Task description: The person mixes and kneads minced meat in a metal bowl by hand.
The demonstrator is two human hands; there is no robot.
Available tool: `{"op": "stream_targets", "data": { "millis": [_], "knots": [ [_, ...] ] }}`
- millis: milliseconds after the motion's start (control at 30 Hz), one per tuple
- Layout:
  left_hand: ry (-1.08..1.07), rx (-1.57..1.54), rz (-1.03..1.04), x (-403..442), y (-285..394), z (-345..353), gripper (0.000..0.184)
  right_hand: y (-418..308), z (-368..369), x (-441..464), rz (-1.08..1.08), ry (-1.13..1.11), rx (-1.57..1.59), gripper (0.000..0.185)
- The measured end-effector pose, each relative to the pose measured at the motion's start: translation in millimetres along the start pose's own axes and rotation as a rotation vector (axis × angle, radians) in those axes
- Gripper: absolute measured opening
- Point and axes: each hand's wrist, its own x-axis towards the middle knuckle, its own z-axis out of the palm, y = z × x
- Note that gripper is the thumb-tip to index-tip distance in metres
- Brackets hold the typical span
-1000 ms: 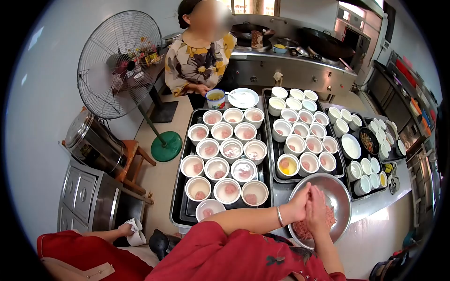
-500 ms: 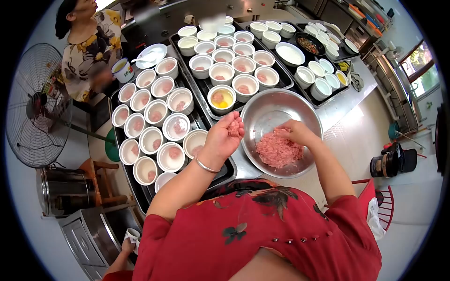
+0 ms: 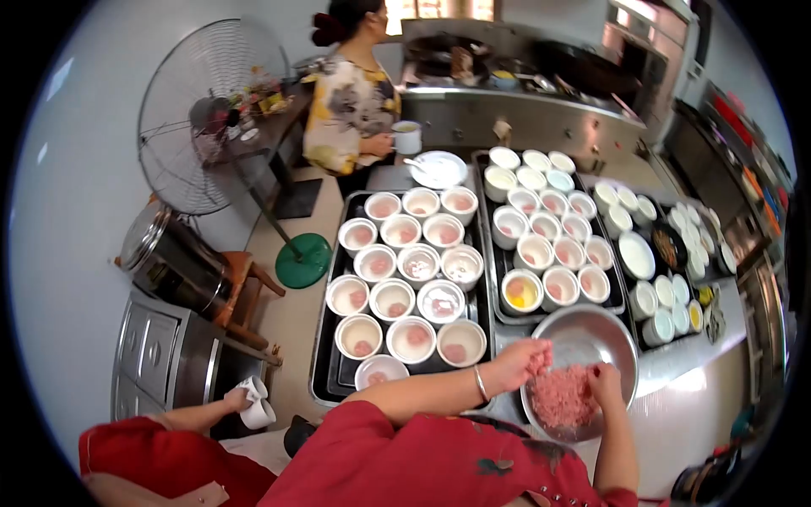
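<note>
My left hand [image 3: 517,365], a bangle on its wrist, is closed around a lump of minced meat over the left side of a steel bowl [image 3: 623,342]. Inside the bowl lies a mound of pink minced meat [image 3: 562,401]. My right hand [image 3: 605,386] has its fingers closed at the right edge of that mound; fingertips are partly hidden. Left of the bowl, a black tray [image 3: 334,384] carries white ramekins [image 3: 391,298], most with a small piece of meat in them. Behind the bowl a ramekin [image 3: 522,291] holds meat and yellow egg.
A second black tray [image 3: 621,306] of ramekins stands behind the bowl. More white cups [image 3: 663,291] stand at right. A person [image 3: 351,110] holds a white mug [image 3: 406,137] beside a white plate [image 3: 439,169]. At lower left, another person's hand [image 3: 236,399] holds white cups [image 3: 258,412].
My view has swung left and up, so the trays and bowl appear farther right. The person at the back has turned away. My left hand keeps its lump of meat; my right stays in the bowl.
</note>
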Motion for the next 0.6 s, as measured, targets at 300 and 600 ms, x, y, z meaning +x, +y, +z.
{"op": "stream_targets", "data": {
  "millis": [300, 600],
  "knots": [
    [-0.17, 0.151, -0.024, -11, 0, 32, 0.027, -78, -17, 0, -0.01, -0.303, 0.785, 0.01],
    [0.045, 0.049, -0.085, -11, -9, 17, 0.02, -112, -27, -2, -0.249, -0.086, 0.43, 0.018]
  ]
}}
